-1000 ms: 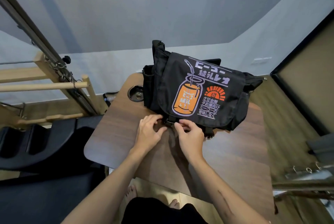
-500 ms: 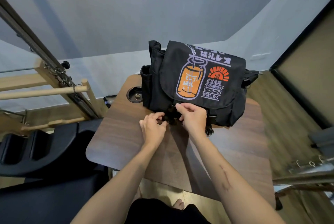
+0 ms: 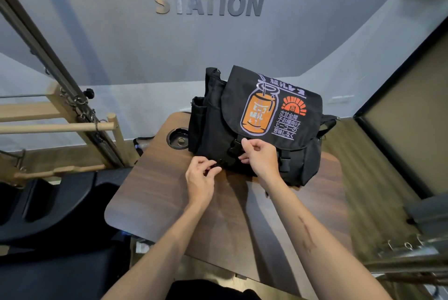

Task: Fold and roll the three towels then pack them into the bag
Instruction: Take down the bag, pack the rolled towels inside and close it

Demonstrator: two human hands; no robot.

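Observation:
A black messenger bag (image 3: 300,154) with an orange can print on its flap stands at the far side of the dark wooden table (image 3: 150,193). Its flap is down over the front. My left hand (image 3: 200,177) pinches the lower half of the left black buckle (image 3: 232,148) at the bag's bottom edge. My right hand (image 3: 260,156) pinches the upper buckle half on the flap strap just above it. A second buckle (image 3: 284,159) sits to the right of my right hand. No towels are visible.
A round recessed cup holder (image 3: 178,138) lies in the table left of the bag. Wooden bars and a metal frame (image 3: 72,115) stand at the left, black padded equipment (image 3: 48,205) below them. A dark-framed panel (image 3: 409,115) is at the right.
The bag's flap has been pulled down and toward me. My right hand rose onto the flap's strap buckle while my left hand stayed at the lower buckle half.

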